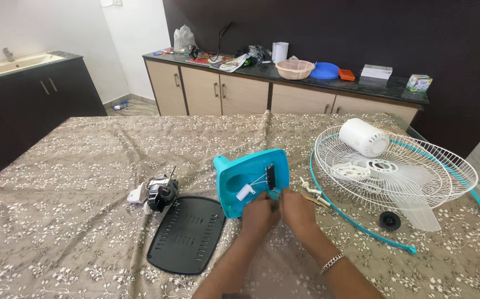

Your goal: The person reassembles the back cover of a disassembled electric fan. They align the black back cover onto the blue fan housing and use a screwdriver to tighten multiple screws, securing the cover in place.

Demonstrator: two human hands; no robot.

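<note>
A turquoise plastic fan housing (pixel 234 176) lies open side up on the patterned tablecloth, with a white part, thin wires and a dark switch block inside. My left hand (pixel 260 215) and my right hand (pixel 297 209) meet at its near edge, fingers pinched together on something small that is hidden between them. A silver bracelet is on my right wrist. A black slotted cover plate (pixel 185 234) lies flat to the left, and a fan motor (pixel 161 192) sits beyond it.
A white wire fan guard (pixel 417 171) with a turquoise rim ring lies at right, holding a white cylindrical cover (pixel 364 137) and clear blades. A black knob (pixel 389 220) rests near it. Cabinets with clutter stand behind; a sink counter is at far left.
</note>
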